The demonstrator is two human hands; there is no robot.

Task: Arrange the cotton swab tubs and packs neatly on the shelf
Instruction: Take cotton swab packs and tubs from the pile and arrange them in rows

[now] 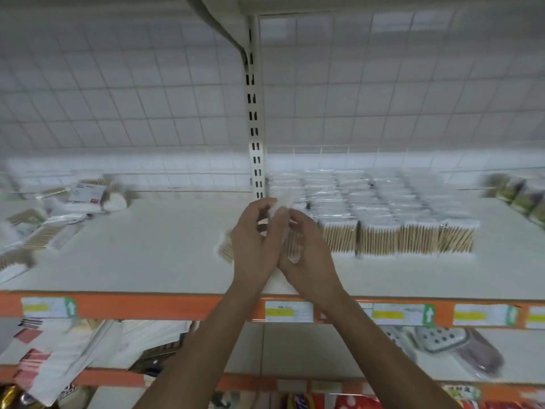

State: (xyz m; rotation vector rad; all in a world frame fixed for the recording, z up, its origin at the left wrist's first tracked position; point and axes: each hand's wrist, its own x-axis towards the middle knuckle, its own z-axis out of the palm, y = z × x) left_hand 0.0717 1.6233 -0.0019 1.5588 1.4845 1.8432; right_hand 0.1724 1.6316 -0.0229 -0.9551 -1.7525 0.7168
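Two hands meet above the middle of the white shelf board with the orange front rail (153,249). My left hand (255,243) and my right hand (308,258) both curl their fingers round one clear plastic pack of wooden-stick cotton swabs (283,203). They hold it between them, above the board and just in front of the white slotted upright post (256,160). Motion blur hides its detail. I read its long axis as roughly upright, top end toward the post.

Just beside my right hand stands a tidy block of matching swab packs (413,231), sticks vertical, in rows running back to the white wire-grid back panel (383,98). Loose swab packs (53,228) lie scattered at the far left, well apart. One blurred pack (224,246) lies just left of my left hand. Paper price labels (289,311) sit on the rail.
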